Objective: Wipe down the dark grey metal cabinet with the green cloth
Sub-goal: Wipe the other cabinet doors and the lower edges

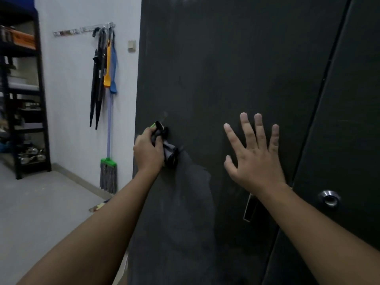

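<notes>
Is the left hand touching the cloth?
Touching. The head view shows the left hand with its fingers curled round the bunched cloth, gripping it in front of the cabinet.

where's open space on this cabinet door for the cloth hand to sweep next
The broad stretch of cabinet above both hands is bare. So is the strip between the cloth in the left hand and the spread right hand. Tight by the right wrist: a recessed handle and round metal fitting.
</notes>
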